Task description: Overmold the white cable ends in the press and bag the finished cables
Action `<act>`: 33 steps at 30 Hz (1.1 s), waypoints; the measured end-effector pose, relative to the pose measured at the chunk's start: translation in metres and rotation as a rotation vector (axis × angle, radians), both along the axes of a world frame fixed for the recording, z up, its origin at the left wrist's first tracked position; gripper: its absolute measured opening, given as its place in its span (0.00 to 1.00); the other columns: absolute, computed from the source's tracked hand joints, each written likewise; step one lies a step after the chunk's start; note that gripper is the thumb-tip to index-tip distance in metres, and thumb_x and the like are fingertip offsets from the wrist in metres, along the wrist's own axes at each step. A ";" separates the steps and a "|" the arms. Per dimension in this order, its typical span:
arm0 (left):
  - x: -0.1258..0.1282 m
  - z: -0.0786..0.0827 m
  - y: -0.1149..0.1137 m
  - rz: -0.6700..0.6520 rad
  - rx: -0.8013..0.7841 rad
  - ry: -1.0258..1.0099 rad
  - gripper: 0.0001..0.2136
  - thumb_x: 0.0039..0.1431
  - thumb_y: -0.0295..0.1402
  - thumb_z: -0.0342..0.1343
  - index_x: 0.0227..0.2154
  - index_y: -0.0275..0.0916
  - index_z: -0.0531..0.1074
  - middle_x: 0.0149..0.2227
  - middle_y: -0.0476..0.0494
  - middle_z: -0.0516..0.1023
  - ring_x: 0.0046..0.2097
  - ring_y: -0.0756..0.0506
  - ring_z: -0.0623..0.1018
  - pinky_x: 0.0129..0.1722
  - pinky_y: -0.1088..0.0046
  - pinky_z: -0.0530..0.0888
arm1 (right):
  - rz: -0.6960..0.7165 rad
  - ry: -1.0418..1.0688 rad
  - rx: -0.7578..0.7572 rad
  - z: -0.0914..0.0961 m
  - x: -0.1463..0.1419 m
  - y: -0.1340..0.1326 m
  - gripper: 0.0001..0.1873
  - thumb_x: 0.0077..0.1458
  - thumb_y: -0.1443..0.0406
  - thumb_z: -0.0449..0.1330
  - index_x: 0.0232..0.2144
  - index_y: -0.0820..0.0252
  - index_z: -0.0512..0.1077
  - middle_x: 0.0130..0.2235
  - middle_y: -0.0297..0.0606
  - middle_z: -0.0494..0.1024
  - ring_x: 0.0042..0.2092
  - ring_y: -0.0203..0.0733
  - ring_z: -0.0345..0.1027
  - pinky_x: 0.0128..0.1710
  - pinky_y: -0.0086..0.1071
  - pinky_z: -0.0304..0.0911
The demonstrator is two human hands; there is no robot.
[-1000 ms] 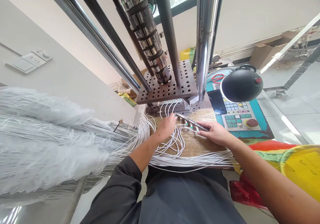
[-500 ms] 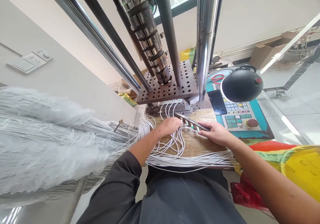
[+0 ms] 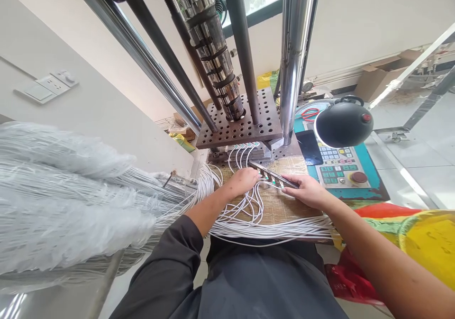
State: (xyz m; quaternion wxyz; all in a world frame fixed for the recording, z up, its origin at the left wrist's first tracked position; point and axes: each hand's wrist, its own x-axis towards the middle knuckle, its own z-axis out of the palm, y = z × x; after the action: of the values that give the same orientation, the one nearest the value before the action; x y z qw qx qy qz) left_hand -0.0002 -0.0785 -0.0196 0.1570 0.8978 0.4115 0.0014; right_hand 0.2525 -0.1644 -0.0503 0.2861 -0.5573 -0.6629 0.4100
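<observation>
My right hand (image 3: 306, 189) grips the right end of a dark metal bar (image 3: 273, 174), thumb on the near side. Small green-and-white cable ends (image 3: 273, 180) sit in a row along the bar's near edge. At the bar's left part, my left hand (image 3: 245, 181) is closed, its fingertips pinched on the end of a white cable (image 3: 256, 193); the fingers partly hide that end. Loose white cables curl over the brown work surface (image 3: 284, 208) below both hands. Just beyond, a second row of cable ends (image 3: 243, 146) lies in the press under the plate.
A drilled steel plate (image 3: 263, 115) on thick rods hangs over the press bed. A black lamp head (image 3: 344, 123) and a button panel (image 3: 341, 172) stand at right, with red-handled scissors (image 3: 310, 114). Bundled white cables (image 3: 78, 205) fill the left side. A yellow bag (image 3: 432, 238) lies at right.
The camera view has shifted slightly. Both hands keep nearly the same place at the bar, with only a slight movement of the left fingertips.
</observation>
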 end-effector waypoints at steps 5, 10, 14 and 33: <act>0.005 0.006 -0.001 0.050 -0.064 -0.011 0.16 0.69 0.39 0.46 0.30 0.40 0.75 0.34 0.42 0.77 0.36 0.44 0.75 0.42 0.68 0.71 | 0.011 -0.015 0.015 0.002 0.000 0.000 0.27 0.53 0.55 0.63 0.55 0.52 0.76 0.54 0.35 0.80 0.55 0.55 0.74 0.59 0.46 0.66; 0.011 0.013 -0.003 0.100 -0.080 0.021 0.18 0.69 0.39 0.47 0.28 0.39 0.75 0.32 0.43 0.77 0.35 0.45 0.75 0.40 0.69 0.70 | 0.028 0.001 0.014 0.005 -0.001 -0.001 0.27 0.53 0.56 0.63 0.55 0.52 0.76 0.54 0.35 0.80 0.55 0.55 0.74 0.59 0.46 0.65; 0.010 0.016 -0.009 0.184 -0.036 -0.058 0.17 0.67 0.43 0.50 0.29 0.38 0.75 0.36 0.42 0.77 0.37 0.45 0.75 0.41 0.69 0.71 | 0.010 0.017 0.002 0.005 -0.001 -0.002 0.28 0.52 0.56 0.63 0.56 0.52 0.76 0.54 0.36 0.80 0.55 0.55 0.73 0.60 0.47 0.65; -0.003 0.008 -0.020 0.408 0.147 -0.407 0.26 0.58 0.50 0.62 0.55 0.43 0.67 0.57 0.37 0.68 0.61 0.36 0.67 0.59 0.56 0.67 | -0.028 -0.694 0.287 0.015 0.002 -0.021 0.25 0.60 0.51 0.55 0.56 0.49 0.72 0.50 0.43 0.79 0.45 0.51 0.75 0.42 0.40 0.69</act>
State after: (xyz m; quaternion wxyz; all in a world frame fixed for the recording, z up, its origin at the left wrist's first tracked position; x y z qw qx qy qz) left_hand -0.0035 -0.0986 -0.0112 0.1671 0.7868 0.5422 0.2428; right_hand 0.2550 -0.1856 -0.0358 0.1254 -0.6263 -0.7635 0.0958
